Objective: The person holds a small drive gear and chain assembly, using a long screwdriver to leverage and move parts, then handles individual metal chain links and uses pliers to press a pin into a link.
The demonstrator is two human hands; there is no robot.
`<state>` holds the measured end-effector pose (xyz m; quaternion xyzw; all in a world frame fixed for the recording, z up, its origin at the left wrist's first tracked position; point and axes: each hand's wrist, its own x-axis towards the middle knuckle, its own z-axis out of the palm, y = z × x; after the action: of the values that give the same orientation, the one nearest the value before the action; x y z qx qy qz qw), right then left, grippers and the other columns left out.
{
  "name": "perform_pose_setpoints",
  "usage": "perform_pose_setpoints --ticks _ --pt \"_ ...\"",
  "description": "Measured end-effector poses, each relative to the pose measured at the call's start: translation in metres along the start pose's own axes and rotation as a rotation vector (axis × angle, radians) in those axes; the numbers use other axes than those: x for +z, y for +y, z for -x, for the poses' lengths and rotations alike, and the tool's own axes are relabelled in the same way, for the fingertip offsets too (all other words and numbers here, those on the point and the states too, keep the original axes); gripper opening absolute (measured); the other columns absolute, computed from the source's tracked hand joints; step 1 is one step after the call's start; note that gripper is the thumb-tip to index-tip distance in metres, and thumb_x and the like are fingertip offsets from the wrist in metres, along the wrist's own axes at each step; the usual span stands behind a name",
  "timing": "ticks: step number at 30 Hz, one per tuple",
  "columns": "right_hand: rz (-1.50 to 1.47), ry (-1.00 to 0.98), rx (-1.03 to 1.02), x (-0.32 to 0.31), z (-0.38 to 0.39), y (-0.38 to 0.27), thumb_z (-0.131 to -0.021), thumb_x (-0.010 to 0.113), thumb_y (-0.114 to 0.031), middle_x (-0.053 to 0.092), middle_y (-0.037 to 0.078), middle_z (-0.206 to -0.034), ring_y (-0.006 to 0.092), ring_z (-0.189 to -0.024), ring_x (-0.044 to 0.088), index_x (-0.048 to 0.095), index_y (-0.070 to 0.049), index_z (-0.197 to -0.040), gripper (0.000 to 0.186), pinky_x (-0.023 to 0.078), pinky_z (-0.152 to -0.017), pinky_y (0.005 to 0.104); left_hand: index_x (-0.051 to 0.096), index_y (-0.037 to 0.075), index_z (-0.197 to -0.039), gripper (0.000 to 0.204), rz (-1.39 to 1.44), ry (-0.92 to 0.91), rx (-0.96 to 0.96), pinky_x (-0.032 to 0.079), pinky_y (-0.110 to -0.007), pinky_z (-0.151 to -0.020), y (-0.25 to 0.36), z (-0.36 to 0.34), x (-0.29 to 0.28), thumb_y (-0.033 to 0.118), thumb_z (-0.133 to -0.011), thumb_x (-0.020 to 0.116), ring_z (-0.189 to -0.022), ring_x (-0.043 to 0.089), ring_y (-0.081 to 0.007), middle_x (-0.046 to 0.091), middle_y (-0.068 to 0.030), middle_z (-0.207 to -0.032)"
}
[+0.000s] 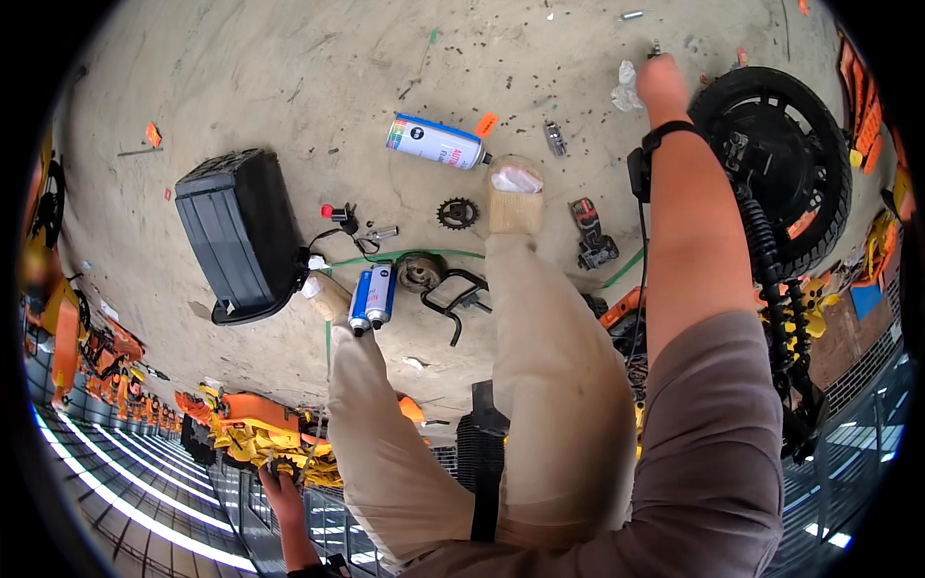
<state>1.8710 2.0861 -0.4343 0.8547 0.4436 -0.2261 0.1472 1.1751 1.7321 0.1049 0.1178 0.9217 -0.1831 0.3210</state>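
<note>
My right hand (663, 85) reaches far forward over the floor at the upper right, fingers closed. A small dark tip pokes out beyond them; what it belongs to is hidden. Crumpled clear plastic (626, 89) lies just left of this hand, and a black-tyred wheel (771, 164) stands to its right. At the lower left, my left hand (281, 496) has its fingers curled at a dark, rounded thing by the yellow and orange machine parts (255, 429). I cannot make out that thing clearly.
Around my feet lie a blue-and-white spray can (436, 142), two more upright cans (372, 297), a toothed sprocket (457, 213), a red-and-black power tool (592, 234) and a metal fitting (556, 139). A black box (239, 231) sits left. A black coil spring (761, 241) rises beside my right arm.
</note>
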Motion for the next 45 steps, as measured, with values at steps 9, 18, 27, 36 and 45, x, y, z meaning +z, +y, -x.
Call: perform_pose_setpoints --ticks 9,18,27,36,45 --pt "-1.482 -0.579 -0.033 -0.169 0.154 -0.058 -0.105 0.056 -0.019 0.066 0.014 -0.126 0.0237 -0.115 0.066 0.055 0.007 -0.13 0.036 0.056 -0.093 0.0392 0.025 0.004 -0.158 0.062 0.005 -0.08 -0.055 0.045 -0.04 -0.055 -0.076 0.012 -0.049 0.017 -0.101 0.044 -0.065 0.053 -0.017 0.06 -0.0146 -0.111" --pt "-1.345 -1.009 -0.311 -0.306 0.338 -0.144 -0.1 0.064 -0.016 0.067 0.015 -0.123 0.0254 -0.111 0.067 0.059 0.006 -0.131 0.038 0.055 -0.096 0.0412 0.045 0.0 -0.134 0.044 0.367 0.041 -0.257 0.046 -0.037 -0.048 -0.315 0.096 -0.098 0.012 -0.092 0.048 -0.057 0.059 -0.0209 0.061 -0.0161 -0.088" --pt "-0.928 -1.174 -0.636 -0.438 0.598 -0.29 -0.098 0.065 -0.014 0.07 0.012 -0.112 0.0221 -0.107 0.065 0.065 0.006 -0.121 0.03 0.051 -0.098 0.0365 0.049 -0.012 -0.12 0.04 0.74 -0.047 -0.471 0.05 -0.041 -0.043 -0.529 0.152 0.039 0.008 -0.085 0.05 -0.047 0.062 -0.0291 0.065 -0.0245 -0.086" --pt "-0.75 -1.259 -1.048 -0.479 0.994 -0.475 -0.096 0.071 -0.02 0.071 0.007 -0.106 0.0167 -0.099 0.066 0.069 0.0 -0.114 0.028 0.052 -0.092 0.0329 0.051 -0.007 -0.129 0.04 0.74 0.237 -0.044 0.05 -0.047 -0.094 -0.561 0.006 -0.001 0.009 -0.092 0.054 -0.108 0.064 -0.0432 0.064 -0.0306 -0.113" --pt "-0.451 -1.556 -1.43 -0.437 1.286 -0.571 -0.097 0.07 -0.025 0.072 0.009 -0.109 0.0162 -0.094 0.067 0.066 0.004 -0.123 0.039 0.053 -0.083 0.0306 0.043 -0.002 -0.138 0.039 1.29 0.661 -0.184 0.045 -0.043 -0.103 -0.665 0.006 -0.125 0.006 -0.101 0.047 -0.121 0.058 -0.0402 0.056 -0.0288 -0.131"
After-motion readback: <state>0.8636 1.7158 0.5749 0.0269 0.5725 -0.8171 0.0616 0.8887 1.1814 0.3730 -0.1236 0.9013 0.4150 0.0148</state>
